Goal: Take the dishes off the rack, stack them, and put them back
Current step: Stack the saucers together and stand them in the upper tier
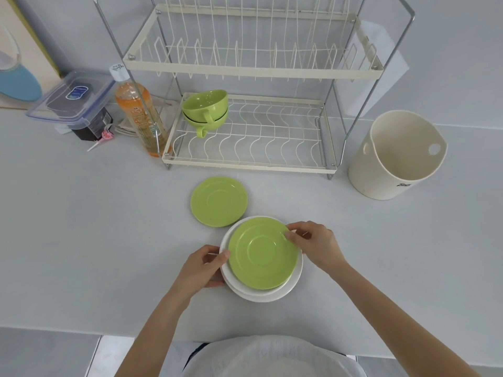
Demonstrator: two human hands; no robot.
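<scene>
A stack of white plates [272, 293] rests on the counter in front of me, with a green saucer [262, 253] on top. My left hand [202, 268] grips the stack's left rim. My right hand [313, 242] pinches the right edge of the green saucer. A second green saucer [219, 201] lies flat just beyond the stack. The two-tier wire dish rack [253, 69] stands at the back. Two green cups [205, 110] sit nested on the left of its lower shelf. Its upper shelf holds no dishes.
A cream utensil holder [397, 156] stands right of the rack. An orange bottle [138, 112] touches the rack's left side, with a lidded plastic box [73, 97] further left. The counter's front edge runs just below my forearms.
</scene>
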